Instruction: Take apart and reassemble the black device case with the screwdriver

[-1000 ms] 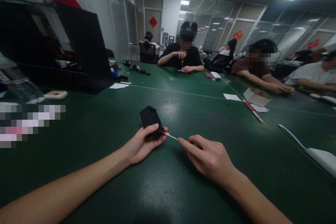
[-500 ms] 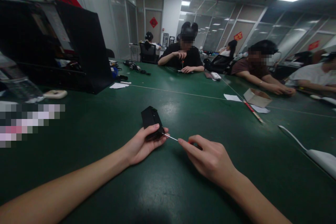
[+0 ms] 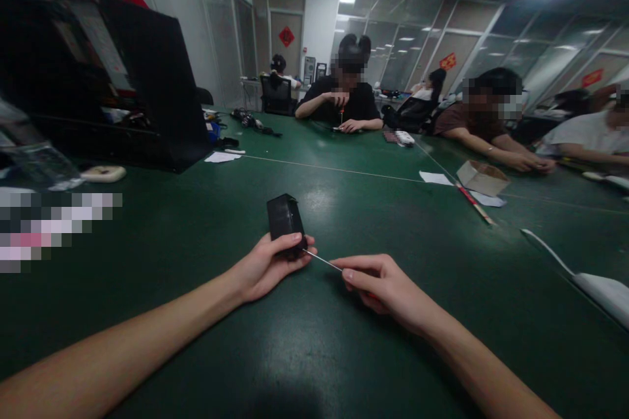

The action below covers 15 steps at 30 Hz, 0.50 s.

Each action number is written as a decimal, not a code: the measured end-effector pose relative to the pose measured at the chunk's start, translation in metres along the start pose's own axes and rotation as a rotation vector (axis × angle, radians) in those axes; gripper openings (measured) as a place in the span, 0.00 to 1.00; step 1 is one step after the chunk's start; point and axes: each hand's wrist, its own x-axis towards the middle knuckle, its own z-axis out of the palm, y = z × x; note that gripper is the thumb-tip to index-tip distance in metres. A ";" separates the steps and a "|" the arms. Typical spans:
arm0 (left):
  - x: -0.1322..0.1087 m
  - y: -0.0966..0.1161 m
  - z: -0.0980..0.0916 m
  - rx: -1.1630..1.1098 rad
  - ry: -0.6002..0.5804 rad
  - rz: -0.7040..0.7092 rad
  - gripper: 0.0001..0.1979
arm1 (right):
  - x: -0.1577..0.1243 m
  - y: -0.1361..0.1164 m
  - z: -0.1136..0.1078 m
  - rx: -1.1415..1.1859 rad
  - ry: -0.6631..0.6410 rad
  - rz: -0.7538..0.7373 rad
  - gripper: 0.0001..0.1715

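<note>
My left hand (image 3: pixel 268 266) grips the near end of a small black box-shaped device (image 3: pixel 284 218) that rests on the green table (image 3: pixel 314 340). My right hand (image 3: pixel 383 286) is closed around a thin screwdriver (image 3: pixel 322 260), red handle mostly hidden in the fingers. The metal shaft runs left from my fingertips, and its tip meets the near end of the black device, beside my left thumb.
A large black case (image 3: pixel 108 85) stands at the back left, with a white object (image 3: pixel 103 174) before it. A cardboard box (image 3: pixel 481 177), a red stick (image 3: pixel 474 204) and papers lie at the right. Other people sit working along the far side.
My right hand has turned and dropped a little, the fingers curling more over the screwdriver handle. The black device and my left hand stay almost still.
</note>
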 end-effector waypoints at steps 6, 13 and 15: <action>0.001 0.001 0.000 -0.048 0.040 0.001 0.07 | -0.008 0.009 0.015 -0.803 0.315 -0.587 0.23; 0.000 0.001 0.002 -0.068 0.052 0.006 0.06 | -0.002 0.008 0.033 -0.382 0.341 -0.489 0.18; 0.001 0.000 0.001 -0.068 0.052 -0.001 0.06 | 0.001 0.008 0.039 -0.229 0.336 -0.405 0.17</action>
